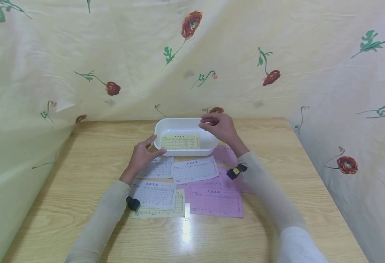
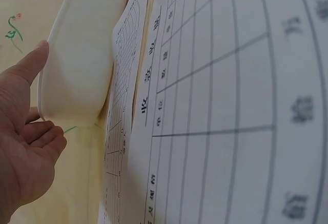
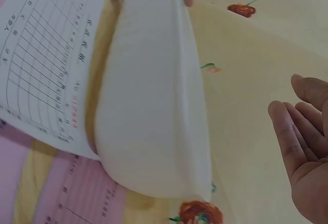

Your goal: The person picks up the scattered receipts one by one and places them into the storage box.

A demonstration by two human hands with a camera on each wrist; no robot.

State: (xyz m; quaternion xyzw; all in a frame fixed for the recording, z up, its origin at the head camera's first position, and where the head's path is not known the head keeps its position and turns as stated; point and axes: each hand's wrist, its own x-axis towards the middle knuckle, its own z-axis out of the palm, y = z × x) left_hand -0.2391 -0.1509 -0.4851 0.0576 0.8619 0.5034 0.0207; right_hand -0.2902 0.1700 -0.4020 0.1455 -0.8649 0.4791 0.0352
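A white plastic tray (image 1: 192, 152) stands near the back of the table, with a yellow printed form (image 1: 180, 142) lying inside it. My left hand (image 1: 143, 155) grips the tray's left front corner, thumb along the front and fingers at the end. In the left wrist view, the left thumb (image 2: 33, 62) touches the rim. Over the tray's right end is my right hand (image 1: 219, 128), raised and apart from it. The right wrist view shows that hand's thumb and loosely bent fingers (image 3: 284, 126) with nothing between them.
In front of the tray lie white forms (image 1: 195, 170), overlapping pink forms (image 1: 216, 202) and a yellow form (image 1: 159, 212) partly under a white one (image 1: 154, 194). The wooden table (image 1: 90, 168) meets a flowered cloth (image 1: 140, 73) at the back and sides.
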